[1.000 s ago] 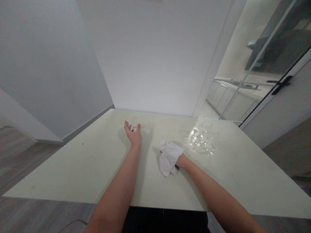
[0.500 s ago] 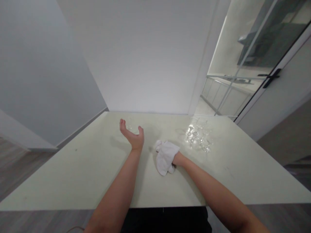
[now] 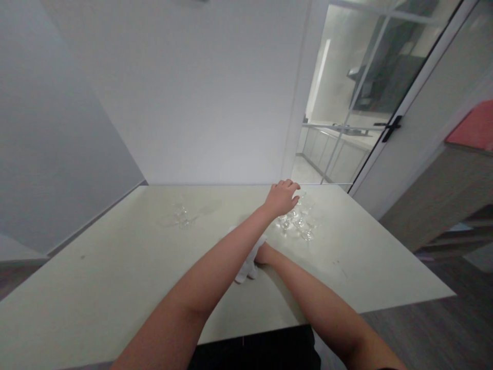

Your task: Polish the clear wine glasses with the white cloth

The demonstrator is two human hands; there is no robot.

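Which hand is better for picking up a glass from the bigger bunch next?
Probably the left hand: it's stretched out to those glasses, while the right hand is farther back, at the white cloth.

2 bare, tapering forearms [image 3: 227,262] show — and plain black clothing [image 3: 258,350] is worn at the waist.

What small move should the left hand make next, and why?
Probably close gently on the nearest of the clear glasses: the left hand is at the cluster's far edge, thumb and fingers apart, though contact is unclear. The right hand is busy with the white cloth, so the left seems better placed.
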